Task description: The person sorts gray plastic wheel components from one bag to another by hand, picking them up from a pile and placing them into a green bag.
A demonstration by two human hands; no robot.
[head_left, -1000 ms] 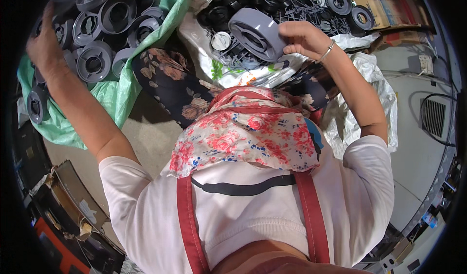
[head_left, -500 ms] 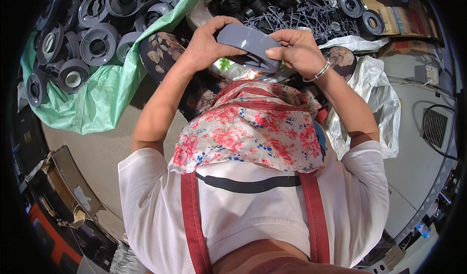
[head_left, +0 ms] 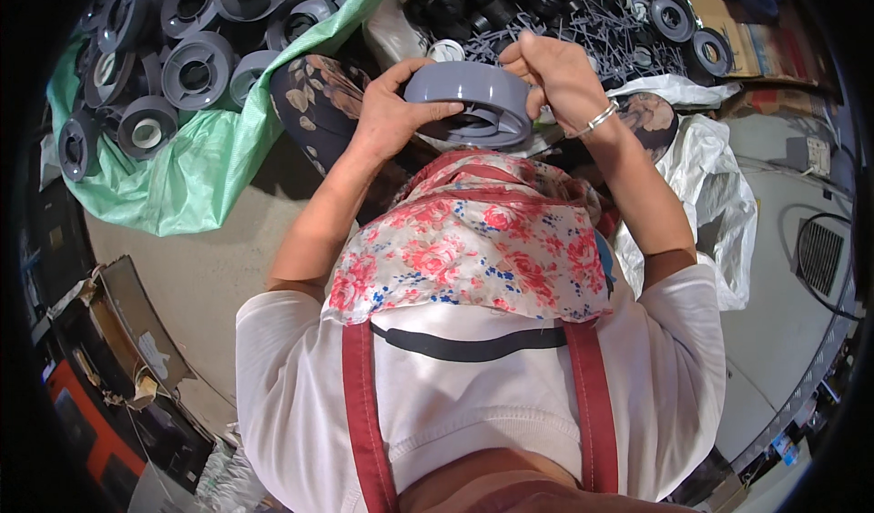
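My left hand (head_left: 393, 112) grips the left side of a grey plastic ring-shaped part (head_left: 469, 82), its thumb across the near side and its fingers over the far rim. The part is tilted in front of my lap, showing its smooth outer wall and, below, some of its inner ring. At its right edge is my right hand (head_left: 557, 78), with curled fingers raised close to the rim. Whatever these fingers hold, if anything, is hidden. Just beyond the part lies a small white ring (head_left: 446, 50), beside a pile of thin grey plastic pins (head_left: 583, 35).
A green woven sack (head_left: 173, 194) with several grey ring parts (head_left: 197, 71) stands at the left. Black plastic rings (head_left: 442, 10) lie at the back. White plastic sheeting (head_left: 715, 194), a cardboard box (head_left: 756, 30) and a grey panel with a vent (head_left: 819, 253) are on the right.
My right hand has come off the ring part's right side and moved up and slightly right, its fingers curling. The left hand still holds the part, now turned a little.
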